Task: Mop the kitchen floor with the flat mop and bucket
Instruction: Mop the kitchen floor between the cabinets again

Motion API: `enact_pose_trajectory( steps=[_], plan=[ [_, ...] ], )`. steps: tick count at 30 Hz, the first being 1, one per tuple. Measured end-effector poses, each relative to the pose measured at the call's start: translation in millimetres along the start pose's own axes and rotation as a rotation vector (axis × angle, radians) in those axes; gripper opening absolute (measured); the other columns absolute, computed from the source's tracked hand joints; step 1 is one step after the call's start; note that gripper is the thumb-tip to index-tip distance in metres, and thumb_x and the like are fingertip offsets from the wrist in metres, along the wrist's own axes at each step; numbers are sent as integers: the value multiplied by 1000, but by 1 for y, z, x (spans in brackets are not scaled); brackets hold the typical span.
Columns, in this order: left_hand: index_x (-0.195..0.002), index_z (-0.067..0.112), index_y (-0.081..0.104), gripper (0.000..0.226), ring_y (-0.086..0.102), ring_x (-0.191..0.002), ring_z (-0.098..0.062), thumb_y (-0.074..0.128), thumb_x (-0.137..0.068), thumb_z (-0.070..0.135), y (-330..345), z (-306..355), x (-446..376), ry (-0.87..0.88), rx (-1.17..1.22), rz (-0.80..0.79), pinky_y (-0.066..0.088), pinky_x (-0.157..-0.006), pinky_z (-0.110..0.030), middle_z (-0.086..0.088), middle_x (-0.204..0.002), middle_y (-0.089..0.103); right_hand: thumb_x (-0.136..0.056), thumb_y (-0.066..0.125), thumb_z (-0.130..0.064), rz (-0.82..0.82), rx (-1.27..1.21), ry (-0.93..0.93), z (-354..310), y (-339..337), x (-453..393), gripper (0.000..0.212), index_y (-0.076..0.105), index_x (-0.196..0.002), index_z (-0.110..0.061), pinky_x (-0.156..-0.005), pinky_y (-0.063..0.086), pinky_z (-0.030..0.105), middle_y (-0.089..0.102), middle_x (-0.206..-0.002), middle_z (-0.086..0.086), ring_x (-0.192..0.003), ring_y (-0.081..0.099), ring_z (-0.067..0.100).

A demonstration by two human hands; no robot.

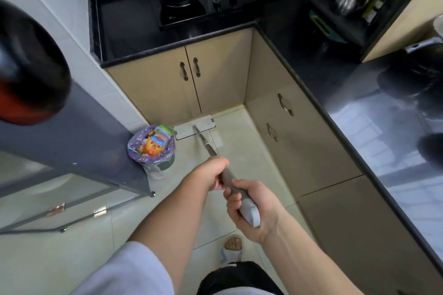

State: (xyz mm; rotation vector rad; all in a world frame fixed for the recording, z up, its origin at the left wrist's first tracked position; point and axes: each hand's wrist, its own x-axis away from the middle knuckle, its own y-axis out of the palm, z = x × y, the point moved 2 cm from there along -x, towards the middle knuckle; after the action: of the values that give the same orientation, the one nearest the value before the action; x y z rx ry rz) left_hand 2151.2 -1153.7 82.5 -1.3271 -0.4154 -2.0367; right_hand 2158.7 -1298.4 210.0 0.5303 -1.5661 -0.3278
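Head view: flat mop handle is gripped by both hands at frame centre, left hand wrapped forward, right hand wrapped round the handle end. Mop head lies flat on floor against the cabinet base, just beside a lined bin.

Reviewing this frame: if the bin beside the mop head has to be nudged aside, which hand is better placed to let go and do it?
Probably left. The left hand grips the mop handle lower down, on the side of the bin. The right hand holds the handle's top end, farther from the bin, and could steady the mop alone.
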Motion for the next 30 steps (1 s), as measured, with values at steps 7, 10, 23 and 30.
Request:
enact_pose_trajectory(
  steps=[7, 10, 23, 30],
  plan=[
    [-95, 12, 48, 11, 62, -67, -21, 41, -103, 14, 90, -47, 60, -47, -84, -68, 50, -38, -28, -9, -84, 61, -104, 50, -10, 76, -54, -56, 4, -79, 85, 23, 58, -119, 6, -32, 44, 17, 56, -69, 14, -35, 46, 9],
    [-94, 12, 49, 15, 65, -66, -20, 37, -102, 12, 147, -76, 96, -72, -45, -153, 51, -42, -26, -8, -83, 64, -103, 52, -12, 84, -41, -20, 1, -123, 143, 22, 59, -115, 5, -33, 44, 17, 57, -71, 14, -36, 47, 11],
    [-91, 13, 49, 10, 56, -54, -17, 53, -101, 13, 210, -109, 126, -25, 194, -311, 48, -47, -23, -6, -68, 53, -101, 54, -5, 224, 282, -106, -9, -172, 179, 6, 60, -100, -3, -33, 37, 17, 57, -63, 11, -36, 46, 12],
    [-90, 10, 47, 14, 51, -57, -19, 55, -101, 13, 156, -31, 27, -16, 124, -164, 50, -50, -28, -6, -69, 48, -103, 53, -5, 239, 234, -139, -47, -119, 62, 18, 57, -120, -11, -34, 38, 18, 56, -62, 12, -35, 43, 14]
  ],
)
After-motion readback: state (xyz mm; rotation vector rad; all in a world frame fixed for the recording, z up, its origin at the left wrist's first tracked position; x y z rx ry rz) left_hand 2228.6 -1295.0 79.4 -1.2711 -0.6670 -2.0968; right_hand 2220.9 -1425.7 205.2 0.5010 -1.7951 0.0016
